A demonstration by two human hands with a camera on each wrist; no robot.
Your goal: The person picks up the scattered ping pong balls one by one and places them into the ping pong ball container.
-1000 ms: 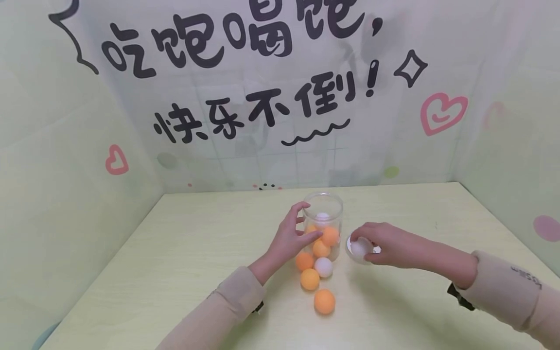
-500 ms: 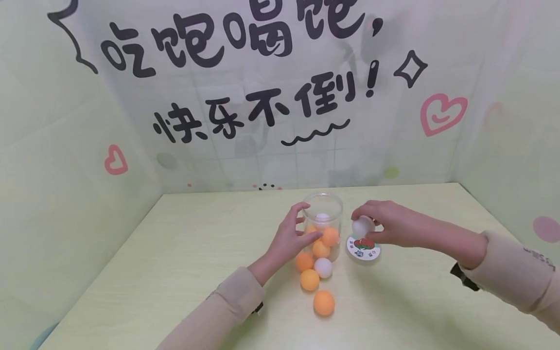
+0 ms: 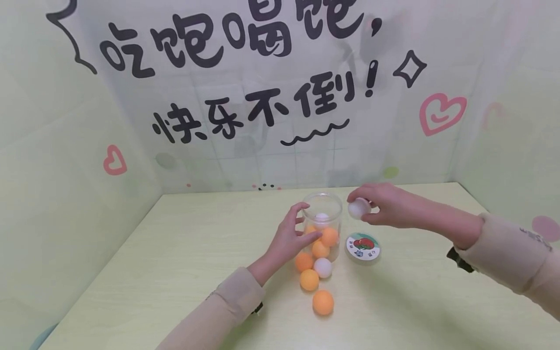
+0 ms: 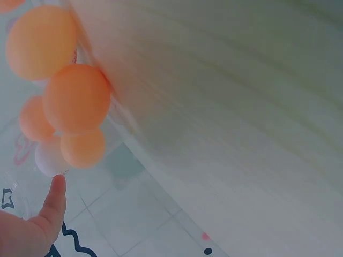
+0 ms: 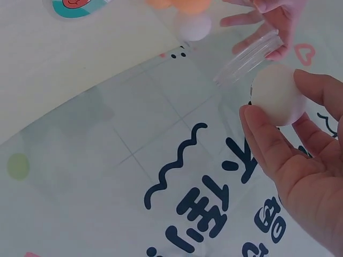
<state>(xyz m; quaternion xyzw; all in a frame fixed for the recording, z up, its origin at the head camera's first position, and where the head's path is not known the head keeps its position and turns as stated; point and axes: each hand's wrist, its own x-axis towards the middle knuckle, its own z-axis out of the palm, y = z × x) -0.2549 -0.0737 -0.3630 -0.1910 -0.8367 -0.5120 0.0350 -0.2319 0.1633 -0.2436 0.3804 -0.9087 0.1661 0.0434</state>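
Observation:
A clear plastic jar [image 3: 334, 214] stands upright and uncovered, with several orange ping-pong balls and a white one showing through its wall. My left hand [image 3: 288, 238] holds it from the left, thumb across the front and fingers near the rim. To the right of the jar, my right hand [image 3: 389, 206] pinches a white ping-pong ball [image 3: 358, 209] off the table, at about rim height. The right wrist view shows this ball [image 5: 277, 95] between thumb and fingers, close to the jar's rim [image 5: 249, 59].
A round lid [image 3: 363, 247] with a red picture lies right of the jar. Loose balls lie in front of it: a white one [image 3: 323, 268], orange ones [image 3: 309, 280], and a separate orange ball [image 3: 323, 302] nearer me. A printed cloth [image 3: 253, 165] hangs behind the table.
My right hand has lifted the white ping-pong ball from over the lid, up and away from me, uncovering the lid's picture. The left hand stays at the jar.

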